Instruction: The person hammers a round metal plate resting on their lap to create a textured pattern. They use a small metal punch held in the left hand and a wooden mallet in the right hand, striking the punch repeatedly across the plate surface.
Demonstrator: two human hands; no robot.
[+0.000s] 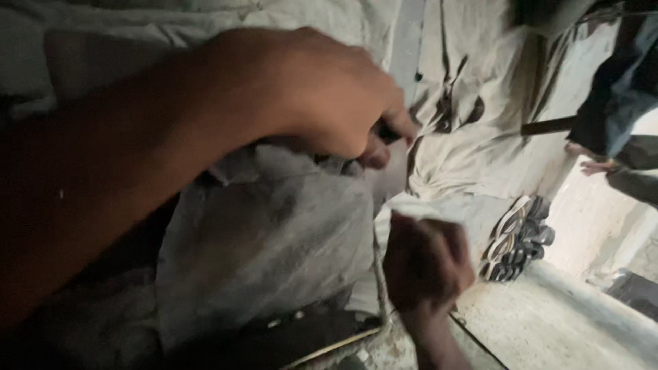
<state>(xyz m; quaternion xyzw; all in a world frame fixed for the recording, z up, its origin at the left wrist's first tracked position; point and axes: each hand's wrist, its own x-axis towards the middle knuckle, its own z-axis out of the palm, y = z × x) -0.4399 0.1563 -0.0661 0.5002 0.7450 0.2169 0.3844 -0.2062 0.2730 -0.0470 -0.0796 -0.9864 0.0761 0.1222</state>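
Clenched on the pale grey cloth [274, 233], your left hand [329, 103] bunches its top; your right hand [425, 260] grips its white edge.

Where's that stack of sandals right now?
In the head view, the stack of sandals leans against the pale wall on the right, just right of the right hand gripping the white cloth.

Rough workshop or storage yard, dim and dusty. Stained grey tarpaulin [480, 89] drapes over everything, a pale woven sack [267, 240] is bunched below it, worn sandals [517, 240] are stacked on a bare concrete floor [548, 322], another person [617, 89] stands at right edge.
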